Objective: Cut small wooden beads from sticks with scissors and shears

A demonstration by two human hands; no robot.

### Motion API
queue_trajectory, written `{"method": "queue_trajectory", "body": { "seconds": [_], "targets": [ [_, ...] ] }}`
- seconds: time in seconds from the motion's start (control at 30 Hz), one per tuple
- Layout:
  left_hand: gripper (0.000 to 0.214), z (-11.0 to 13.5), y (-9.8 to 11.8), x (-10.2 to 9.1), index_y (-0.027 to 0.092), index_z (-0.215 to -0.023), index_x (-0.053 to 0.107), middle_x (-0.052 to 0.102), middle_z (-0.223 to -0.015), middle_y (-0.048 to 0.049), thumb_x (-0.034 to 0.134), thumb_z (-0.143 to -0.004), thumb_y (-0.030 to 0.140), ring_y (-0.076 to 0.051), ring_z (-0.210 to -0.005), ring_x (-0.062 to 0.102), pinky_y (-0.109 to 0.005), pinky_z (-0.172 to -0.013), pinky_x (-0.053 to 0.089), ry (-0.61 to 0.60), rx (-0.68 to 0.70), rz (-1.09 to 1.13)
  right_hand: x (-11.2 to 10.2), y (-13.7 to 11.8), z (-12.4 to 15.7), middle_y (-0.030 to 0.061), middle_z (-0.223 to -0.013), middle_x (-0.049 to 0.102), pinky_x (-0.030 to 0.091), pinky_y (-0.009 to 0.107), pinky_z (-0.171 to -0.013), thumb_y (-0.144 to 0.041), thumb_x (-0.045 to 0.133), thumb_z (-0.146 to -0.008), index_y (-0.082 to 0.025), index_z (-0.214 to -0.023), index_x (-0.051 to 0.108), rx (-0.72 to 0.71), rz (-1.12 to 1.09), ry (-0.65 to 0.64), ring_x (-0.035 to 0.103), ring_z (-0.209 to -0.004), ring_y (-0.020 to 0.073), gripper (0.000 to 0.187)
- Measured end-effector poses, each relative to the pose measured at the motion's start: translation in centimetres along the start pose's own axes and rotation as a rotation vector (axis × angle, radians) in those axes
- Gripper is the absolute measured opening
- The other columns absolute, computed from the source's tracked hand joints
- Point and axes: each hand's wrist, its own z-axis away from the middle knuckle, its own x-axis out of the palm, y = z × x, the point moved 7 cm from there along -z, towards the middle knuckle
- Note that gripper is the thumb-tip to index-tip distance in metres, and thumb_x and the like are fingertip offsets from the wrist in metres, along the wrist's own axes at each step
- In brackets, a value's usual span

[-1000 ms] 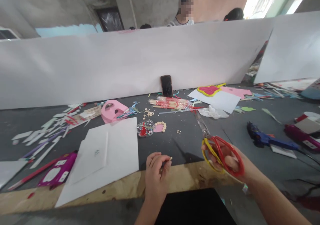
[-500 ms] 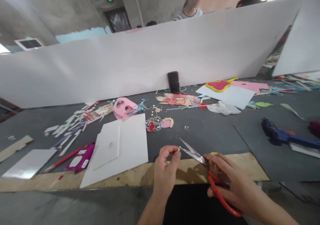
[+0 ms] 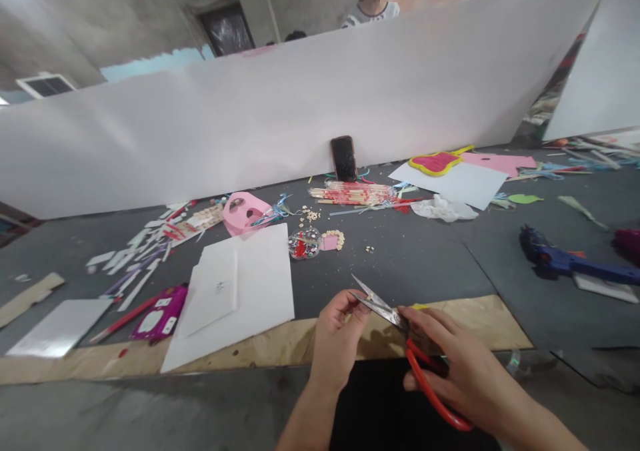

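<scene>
My right hand [image 3: 463,357] grips a pair of scissors [image 3: 429,387] with red handles, and its blades stand slightly apart, pointing left. The thumb and forefinger of my left hand [image 3: 336,341] are pinched together at the blade tips. They hold a small pale piece [image 3: 369,297], now between the blades; it is too small to name. Beyond my hands lies a pink square [image 3: 330,242] edged with pale bits on some sides. Beside it is a round clear dish [image 3: 305,243] of coloured gems. Loose pale bits [image 3: 311,216] lie behind the dish.
White sheets [image 3: 273,291] and a purple packet [image 3: 160,314] lie on the left. Wrapped sticks [image 3: 353,193] and a leaning phone [image 3: 344,158] are near the white partition [image 3: 200,131]. A blue glue gun [image 3: 565,259] rests at right. Someone is behind the partition.
The scissors have moved left, so their blades now straddle the small piece at my left fingertips. My left hand has shifted slightly right. The whole view has tilted a little.
</scene>
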Motion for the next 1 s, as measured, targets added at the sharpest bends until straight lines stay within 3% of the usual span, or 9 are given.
{"method": "queue_trajectory", "body": {
  "seconds": [0.57, 0.8, 1.0],
  "targets": [
    [0.015, -0.04, -0.26, 0.09, 0.016, -0.08, 0.065, 0.066, -0.076, -0.0008, 0.065, -0.078, 0.031, -0.015, -0.077, 0.059, -0.024, -0.075, 0.044, -0.022, -0.003, -0.033, 0.14, 0.05, 0.84, 0.0143, -0.115, 0.064, 0.053, 0.045, -0.087, -0.037, 0.074, -0.072, -0.021, -0.136, 0.042, -0.058, 0.089, 0.058, 0.063, -0.103, 0.0293, 0.073],
    [0.015, -0.11, -0.49, -0.18, 0.016, -0.082, 0.067, 0.068, -0.079, -0.0017, 0.064, -0.08, 0.032, -0.015, -0.08, 0.06, -0.024, -0.078, 0.044, -0.044, 0.021, -0.095, -0.08, -0.21, 0.85, 0.0116, -0.115, 0.066, 0.055, 0.04, -0.084, -0.02, 0.06, -0.081, -0.021, -0.133, 0.044, -0.14, 0.132, 0.082, 0.063, -0.103, 0.0256, 0.055],
    [0.016, -0.01, -0.3, -0.15, 0.016, -0.084, 0.067, 0.068, -0.082, -0.0027, 0.063, -0.081, 0.031, -0.017, -0.082, 0.06, -0.025, -0.08, 0.044, -0.048, 0.033, -0.117, -0.01, -0.14, 0.84, 0.0111, -0.113, 0.066, 0.055, 0.037, -0.083, -0.024, 0.062, -0.083, -0.021, -0.134, 0.044, -0.149, 0.149, 0.084, 0.064, -0.101, 0.0239, 0.054]
  ]
}}
